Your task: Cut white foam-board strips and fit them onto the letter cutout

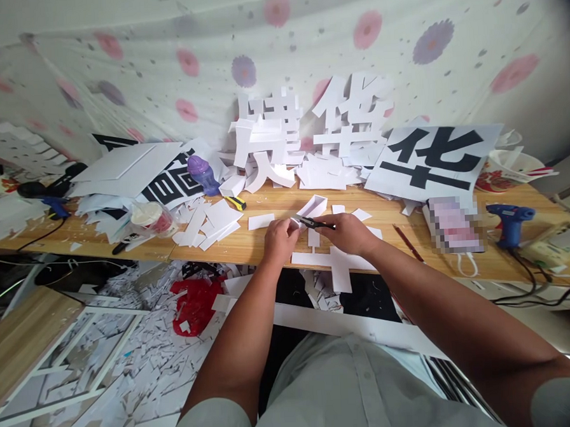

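My right hand (349,234) is wrapped round a dark-handled cutting tool (314,223), its tip pointing left. Pinched in my left hand (281,240) is a small white piece (295,222), mostly covered by the fingers, and the tool's tip meets it. Just behind the tool, a folded white strip (313,206) stands on the wooden table (262,240). A flat white cross-shaped piece (340,261) lies in front of my right hand and juts over the table's front edge. To the left of my left hand lies a white rectangle (261,222).
White built-up characters (351,111) lean at the back. A yellow knife (237,203), purple bottle (203,174) and lidded cup (150,217) are left. A pencil (408,243), phone (454,225) and blue glue gun (510,223) are right. Paper scraps (142,323) cover the floor.
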`<action>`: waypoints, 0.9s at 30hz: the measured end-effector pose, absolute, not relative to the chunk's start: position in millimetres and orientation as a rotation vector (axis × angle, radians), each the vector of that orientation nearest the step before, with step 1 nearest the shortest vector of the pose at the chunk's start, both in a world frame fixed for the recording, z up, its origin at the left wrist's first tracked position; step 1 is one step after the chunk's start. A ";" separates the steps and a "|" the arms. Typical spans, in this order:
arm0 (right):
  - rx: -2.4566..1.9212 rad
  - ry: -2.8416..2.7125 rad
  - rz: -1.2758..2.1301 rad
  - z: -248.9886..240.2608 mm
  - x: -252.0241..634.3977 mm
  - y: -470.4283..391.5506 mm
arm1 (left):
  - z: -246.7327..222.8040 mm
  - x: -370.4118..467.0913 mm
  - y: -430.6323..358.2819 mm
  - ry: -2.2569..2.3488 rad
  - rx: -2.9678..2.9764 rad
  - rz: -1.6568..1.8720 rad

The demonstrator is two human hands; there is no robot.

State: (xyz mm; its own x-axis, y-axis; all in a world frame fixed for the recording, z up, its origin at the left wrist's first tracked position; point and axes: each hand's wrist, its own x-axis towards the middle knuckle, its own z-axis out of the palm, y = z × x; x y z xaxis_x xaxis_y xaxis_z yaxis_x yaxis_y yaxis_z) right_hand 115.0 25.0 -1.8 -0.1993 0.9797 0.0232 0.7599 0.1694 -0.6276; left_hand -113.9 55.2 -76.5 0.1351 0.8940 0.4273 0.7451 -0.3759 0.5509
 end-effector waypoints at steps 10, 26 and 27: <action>-1.623 -2.035 0.752 4.9 116.6 24.9 | -78.6 -115.6 56.1 1.615 2.204 1.055; -1.635 -2.005 0.790 2.6 120.5 29.5 | -74.7 -115.3 55.6 1.627 2.186 1.031; -1.637 -2.006 0.789 2.9 119.8 29.7 | -74.7 -115.4 55.8 1.626 2.185 1.030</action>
State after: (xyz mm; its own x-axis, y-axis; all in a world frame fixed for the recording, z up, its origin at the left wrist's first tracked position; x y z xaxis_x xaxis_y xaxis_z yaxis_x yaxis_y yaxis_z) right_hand 119.8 29.7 2.9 -0.2092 0.9776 -0.0241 0.7322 0.1403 -0.6665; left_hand -115.4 55.8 -74.7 0.1376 0.9074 0.3971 0.7466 -0.3585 0.5604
